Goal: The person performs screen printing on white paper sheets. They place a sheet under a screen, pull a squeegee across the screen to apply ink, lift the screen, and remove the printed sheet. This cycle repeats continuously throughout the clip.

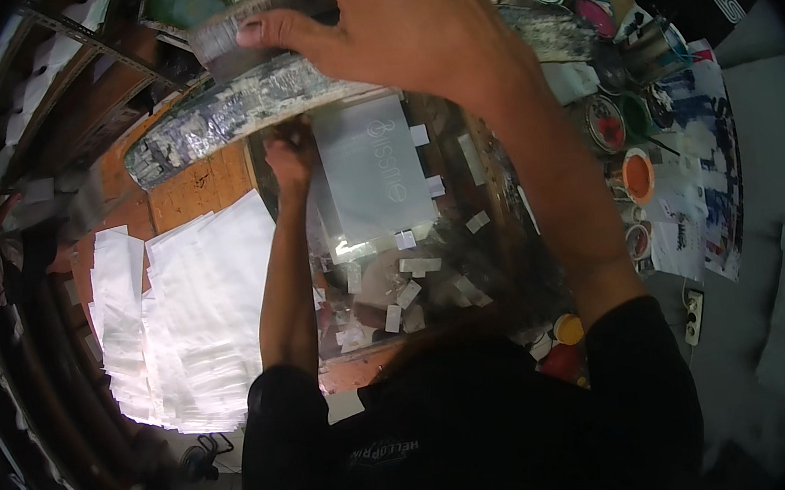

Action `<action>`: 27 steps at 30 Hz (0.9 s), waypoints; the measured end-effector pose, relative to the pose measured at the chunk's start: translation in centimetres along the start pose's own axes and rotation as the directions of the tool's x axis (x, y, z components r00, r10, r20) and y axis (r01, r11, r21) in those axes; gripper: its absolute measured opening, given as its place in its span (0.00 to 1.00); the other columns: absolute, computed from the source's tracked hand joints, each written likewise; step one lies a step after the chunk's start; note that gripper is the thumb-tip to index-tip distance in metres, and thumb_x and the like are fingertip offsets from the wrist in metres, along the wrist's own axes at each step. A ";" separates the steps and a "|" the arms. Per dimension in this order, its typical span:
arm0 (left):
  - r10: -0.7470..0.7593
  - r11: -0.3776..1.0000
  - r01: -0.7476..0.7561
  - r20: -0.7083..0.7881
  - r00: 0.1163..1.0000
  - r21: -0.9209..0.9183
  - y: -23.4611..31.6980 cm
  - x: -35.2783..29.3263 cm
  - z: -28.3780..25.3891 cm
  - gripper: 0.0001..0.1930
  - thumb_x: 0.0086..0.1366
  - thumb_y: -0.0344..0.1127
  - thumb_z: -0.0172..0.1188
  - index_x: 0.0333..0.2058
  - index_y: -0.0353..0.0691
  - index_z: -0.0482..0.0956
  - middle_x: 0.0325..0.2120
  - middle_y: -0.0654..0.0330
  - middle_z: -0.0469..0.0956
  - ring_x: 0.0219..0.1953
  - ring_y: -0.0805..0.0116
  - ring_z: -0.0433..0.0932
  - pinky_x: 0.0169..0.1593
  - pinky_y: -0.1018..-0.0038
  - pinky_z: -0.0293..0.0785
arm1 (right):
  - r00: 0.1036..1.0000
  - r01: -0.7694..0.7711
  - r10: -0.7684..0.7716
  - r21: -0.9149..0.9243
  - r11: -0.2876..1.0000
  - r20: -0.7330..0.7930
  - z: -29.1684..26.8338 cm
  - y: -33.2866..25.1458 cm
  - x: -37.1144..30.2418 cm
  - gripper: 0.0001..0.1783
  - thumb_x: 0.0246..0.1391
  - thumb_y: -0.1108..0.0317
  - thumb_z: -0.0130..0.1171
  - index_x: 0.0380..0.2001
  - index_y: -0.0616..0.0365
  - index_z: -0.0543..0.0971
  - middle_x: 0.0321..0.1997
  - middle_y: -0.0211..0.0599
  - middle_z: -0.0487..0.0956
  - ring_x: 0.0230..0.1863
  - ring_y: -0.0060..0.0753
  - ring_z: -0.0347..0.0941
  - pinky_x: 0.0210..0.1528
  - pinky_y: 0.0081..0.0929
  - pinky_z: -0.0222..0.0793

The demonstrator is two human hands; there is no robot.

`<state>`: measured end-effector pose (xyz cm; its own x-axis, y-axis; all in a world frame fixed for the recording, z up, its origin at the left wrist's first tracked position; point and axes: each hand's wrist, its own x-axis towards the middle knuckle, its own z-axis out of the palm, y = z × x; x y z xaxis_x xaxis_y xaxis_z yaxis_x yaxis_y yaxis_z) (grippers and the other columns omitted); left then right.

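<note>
Dim overall, with harsh glare on the white sheets (206, 336), soft blur and black, fisheye-curved edges.

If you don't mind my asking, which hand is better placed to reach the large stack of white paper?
Probably the left: the left hand is beside the grey sheet, nearer the white paper stack. The right hand is farther away, gripping a grey block by the paint-smeared bar.

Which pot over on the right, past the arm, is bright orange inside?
The orange pot, just below the red pot and the green pot. Its bright orange inside sets it apart from those two.
</note>
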<state>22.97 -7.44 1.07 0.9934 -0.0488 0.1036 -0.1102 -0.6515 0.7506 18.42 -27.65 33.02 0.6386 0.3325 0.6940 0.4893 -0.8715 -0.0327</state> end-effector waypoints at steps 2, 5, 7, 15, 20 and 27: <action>0.423 0.828 -0.317 -0.144 0.895 0.462 -1.9 -1.3 2.7 0.12 0.60 0.34 0.62 0.42 0.41 0.86 0.35 0.54 0.84 0.40 0.49 0.79 0.46 0.60 0.73 | 0.996 -0.047 0.045 0.016 0.999 0.080 -0.2 1.2 0.8 0.25 0.65 0.52 0.58 0.44 0.68 0.83 0.16 0.43 0.78 0.18 0.38 0.74 0.33 0.44 0.76; 0.548 0.834 -0.531 -0.120 0.828 0.151 0.4 -1.4 3.3 0.11 0.63 0.33 0.62 0.42 0.40 0.86 0.30 0.54 0.84 0.35 0.55 0.81 0.41 0.63 0.75 | 0.963 -0.162 0.136 0.096 0.982 0.232 -0.5 2.2 1.3 0.24 0.65 0.52 0.57 0.46 0.66 0.83 0.18 0.45 0.80 0.21 0.39 0.78 0.38 0.45 0.78; 0.180 0.976 -0.185 -0.054 0.982 -0.111 4.9 -4.1 0.6 0.10 0.66 0.33 0.62 0.43 0.39 0.86 0.28 0.51 0.84 0.29 0.59 0.81 0.35 0.66 0.75 | 0.926 -0.269 0.221 0.124 0.955 0.305 -1.2 2.2 2.1 0.25 0.66 0.52 0.57 0.47 0.65 0.84 0.19 0.44 0.80 0.21 0.33 0.77 0.38 0.44 0.79; -0.040 0.986 0.103 -0.423 0.905 0.128 -16.2 -3.4 -22.5 0.13 0.68 0.36 0.63 0.41 0.30 0.85 0.19 0.54 0.82 0.22 0.72 0.80 0.28 0.71 0.76 | 0.874 -0.333 0.274 0.083 0.939 0.402 -2.9 0.0 5.2 0.23 0.61 0.48 0.62 0.43 0.58 0.84 0.31 0.47 0.85 0.33 0.52 0.81 0.39 0.41 0.75; 0.104 0.927 0.128 -0.571 0.815 0.352 -17.8 -14.6 -24.2 0.39 0.70 0.41 0.61 0.69 0.23 0.53 0.68 0.27 0.55 0.70 0.31 0.58 0.73 0.48 0.55 | 0.918 -0.315 0.278 0.096 0.944 0.285 -2.1 -0.1 3.9 0.25 0.57 0.46 0.65 0.41 0.59 0.85 0.35 0.55 0.84 0.39 0.58 0.81 0.41 0.43 0.74; 0.119 0.845 -0.194 0.179 0.977 0.498 -0.8 -23.5 -2.8 0.30 0.73 0.49 0.52 0.70 0.45 0.64 0.74 0.39 0.49 0.77 0.35 0.39 0.67 0.22 0.30 | 0.916 -0.311 0.276 0.079 0.947 0.290 -2.4 0.2 2.2 0.27 0.56 0.44 0.65 0.44 0.58 0.85 0.38 0.55 0.85 0.42 0.58 0.82 0.45 0.43 0.76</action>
<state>-0.40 -3.64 -0.12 0.9627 -0.2603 0.0737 -0.2704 -0.9182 0.2895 18.49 -27.94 36.20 0.8925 0.1685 0.4184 0.3122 -0.9002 -0.3036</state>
